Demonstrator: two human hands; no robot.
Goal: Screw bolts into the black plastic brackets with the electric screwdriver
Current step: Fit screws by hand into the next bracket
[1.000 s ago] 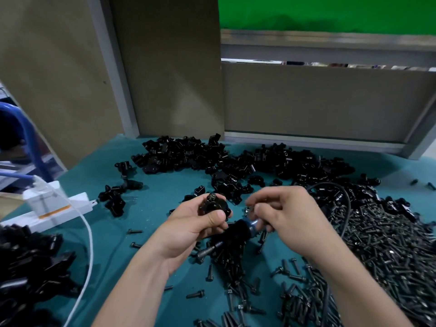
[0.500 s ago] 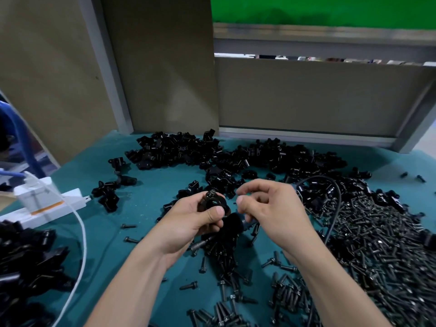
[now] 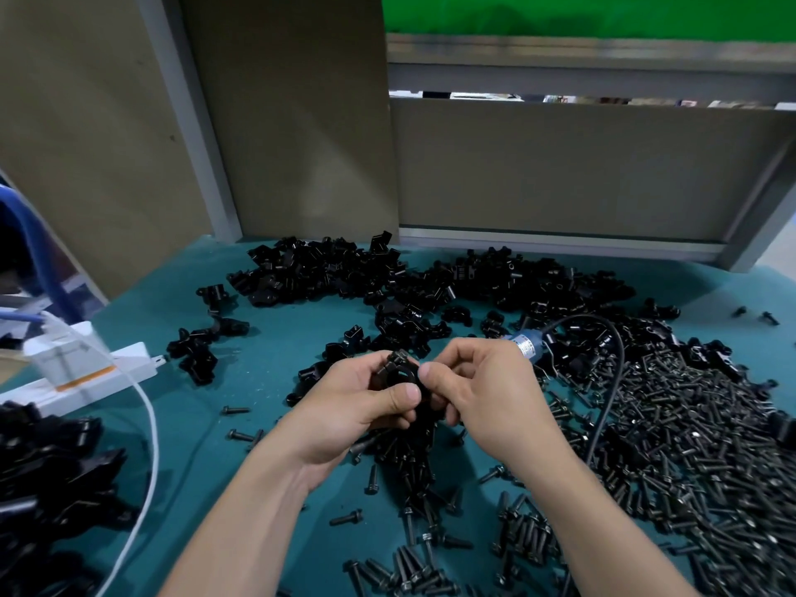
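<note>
My left hand (image 3: 353,407) grips a black plastic bracket (image 3: 398,372) above the teal table, thumb across its front. My right hand (image 3: 486,394) is curled round the electric screwdriver (image 3: 527,346), whose blue rear end and black cable (image 3: 611,381) stick out behind the knuckles. The right thumb and forefinger touch the bracket's right side. I cannot tell whether a bolt sits between them. The screwdriver's tip is hidden under my hands.
A long heap of black brackets (image 3: 344,273) lies at the back. Loose bolts (image 3: 689,445) cover the right side and the front. A white power strip (image 3: 86,372) with a white cable (image 3: 150,445) lies left, above another bracket pile (image 3: 43,489).
My right hand has closed in on the bracket until its fingertips touch it. The screwdriver's blue end, earlier between my hands, now shows behind the right hand.
</note>
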